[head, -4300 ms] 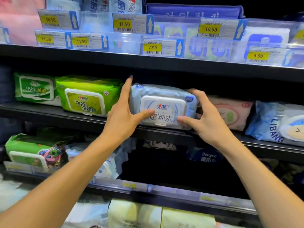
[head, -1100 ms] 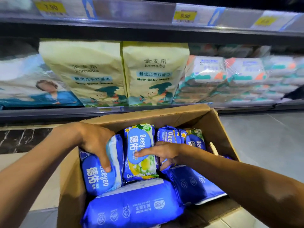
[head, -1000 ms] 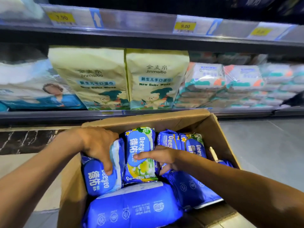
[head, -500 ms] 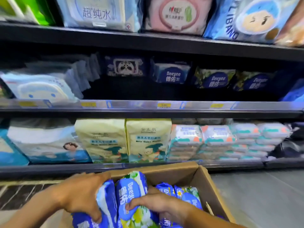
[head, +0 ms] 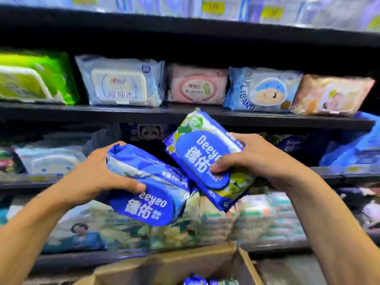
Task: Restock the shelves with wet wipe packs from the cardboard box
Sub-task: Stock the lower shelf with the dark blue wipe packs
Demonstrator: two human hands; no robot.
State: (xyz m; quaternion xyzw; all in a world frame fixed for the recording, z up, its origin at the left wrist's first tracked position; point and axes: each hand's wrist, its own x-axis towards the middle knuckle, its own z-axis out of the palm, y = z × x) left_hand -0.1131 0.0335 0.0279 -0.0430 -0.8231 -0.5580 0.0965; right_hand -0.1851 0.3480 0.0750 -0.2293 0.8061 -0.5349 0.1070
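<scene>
Here we are holding both arms up before the shelves (head: 123,114): our left hand (head: 96,175) is gripping a blue pack (head: 152,192), our right hand (head: 254,159) is pinching a flowered pack (head: 202,155), corners touching, above the cardboard box (head: 174,266), a dark shelf gap (head: 157,148) lying behind them.

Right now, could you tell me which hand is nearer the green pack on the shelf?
Left. The left hand is below and to the right of the green pack; the right hand is farther right.

Cardboard box (head: 164,268) cut off below; top price labels (head: 211,6) blurred unreadable.
</scene>
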